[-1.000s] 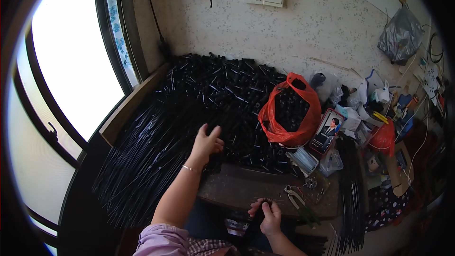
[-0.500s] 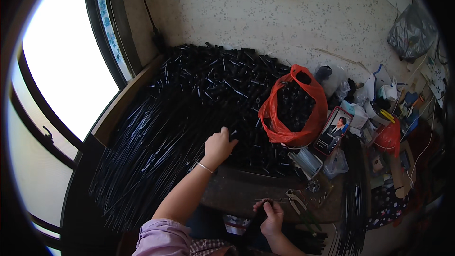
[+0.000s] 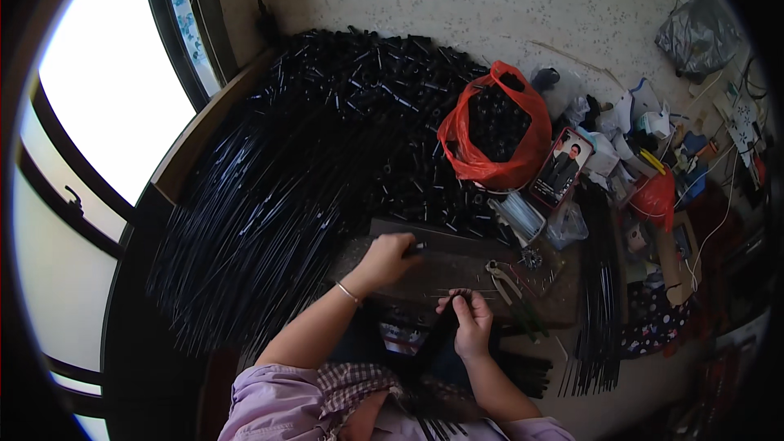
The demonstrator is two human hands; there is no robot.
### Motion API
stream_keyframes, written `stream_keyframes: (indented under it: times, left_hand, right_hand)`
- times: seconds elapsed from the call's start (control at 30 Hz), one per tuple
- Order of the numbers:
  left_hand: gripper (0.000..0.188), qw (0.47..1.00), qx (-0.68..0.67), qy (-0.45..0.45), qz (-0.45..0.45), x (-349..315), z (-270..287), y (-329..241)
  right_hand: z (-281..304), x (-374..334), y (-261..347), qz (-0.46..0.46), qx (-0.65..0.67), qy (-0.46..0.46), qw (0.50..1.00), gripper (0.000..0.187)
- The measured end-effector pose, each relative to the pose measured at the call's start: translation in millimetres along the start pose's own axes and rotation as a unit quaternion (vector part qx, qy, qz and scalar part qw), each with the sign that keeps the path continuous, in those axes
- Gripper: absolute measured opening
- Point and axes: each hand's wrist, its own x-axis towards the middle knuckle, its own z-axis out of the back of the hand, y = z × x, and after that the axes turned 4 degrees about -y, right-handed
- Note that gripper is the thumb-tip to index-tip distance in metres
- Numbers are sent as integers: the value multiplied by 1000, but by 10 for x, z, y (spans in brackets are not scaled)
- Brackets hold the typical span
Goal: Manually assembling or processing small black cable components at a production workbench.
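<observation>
My left hand (image 3: 390, 256) is closed over the front of the work table, with a small black tubular piece (image 3: 420, 246) poking out past its fingers. To its right, my right hand (image 3: 472, 322) is closed, thumb up, on a long dark bundle (image 3: 441, 336) that slants down toward my lap. What makes up this bundle is hard to see. Thin metal pins (image 3: 447, 295) lie on the table just beyond the right fingertips. Behind the left hand spreads a large heap of short black tubular pieces (image 3: 384, 90). Long thin black rods (image 3: 245, 229) lie massed to the left.
Green-handled pincers (image 3: 514, 294) lie right of my right hand. An open red plastic bag (image 3: 535, 135) holds small black parts, beside a phone (image 3: 561, 167) and a clear box of rods (image 3: 521, 216). More black rods (image 3: 599, 302) hang at the right edge. A window (image 3: 106, 114) stands left.
My left hand has drawn back from the heap toward my right hand, now with a black tubular piece in view at its fingers. The view has tipped downward; my right hand keeps its hold.
</observation>
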Motion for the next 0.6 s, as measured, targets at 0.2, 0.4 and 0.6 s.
stream_keyframes:
  times: [0.2,0.4,0.6]
  left_hand:
    - [10,789,-562,-5,247,-652,57,-100]
    - [14,620,-738,73,258,-918,-27,-194]
    - [19,569,-776,95,255,-867,-159,-115]
  right_hand:
    - [-84,-194,-63,6,-17,26,999,10]
    - [-238,-346,-102,-11,41,-21,999,11]
    - [-243,-328,-155,36,30,-27,999,18]
